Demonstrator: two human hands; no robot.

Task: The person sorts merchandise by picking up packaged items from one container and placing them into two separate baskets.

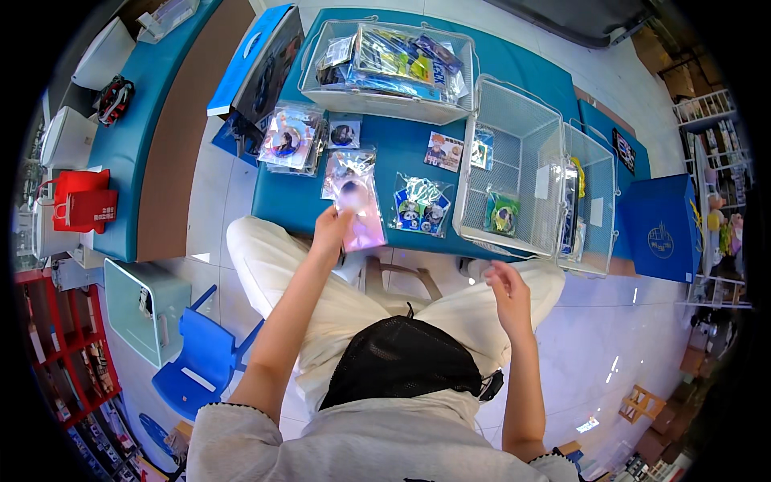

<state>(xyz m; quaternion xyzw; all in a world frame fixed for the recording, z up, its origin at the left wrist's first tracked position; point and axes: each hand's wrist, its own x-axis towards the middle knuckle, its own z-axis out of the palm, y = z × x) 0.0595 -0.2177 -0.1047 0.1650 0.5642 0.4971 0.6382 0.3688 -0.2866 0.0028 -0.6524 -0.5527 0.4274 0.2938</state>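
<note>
My left hand [329, 231] pinches the left edge of a pink picture card [365, 223] in a clear sleeve, at the table's near edge. Its upper end overlaps another clear-wrapped item [359, 165] lying on the table. Over my right thigh, my right hand [509, 296] hangs with fingers loosely bent and apart, holding nothing. Beyond the left hand lie a stack of bagged picture badges [291, 143] and a small dark portrait card [344, 134]. Between the hands rest a bag of panda badges [421, 210] and an orange-haired character card [443, 151].
A white mesh basket [391, 104] full of packets stands at the back. A second mesh basket [514, 186] holds a green packet [503, 213]; a third [596, 193] adjoins it. A blue box [250, 60] and a blue bag [660, 233] flank the teal table [283, 202].
</note>
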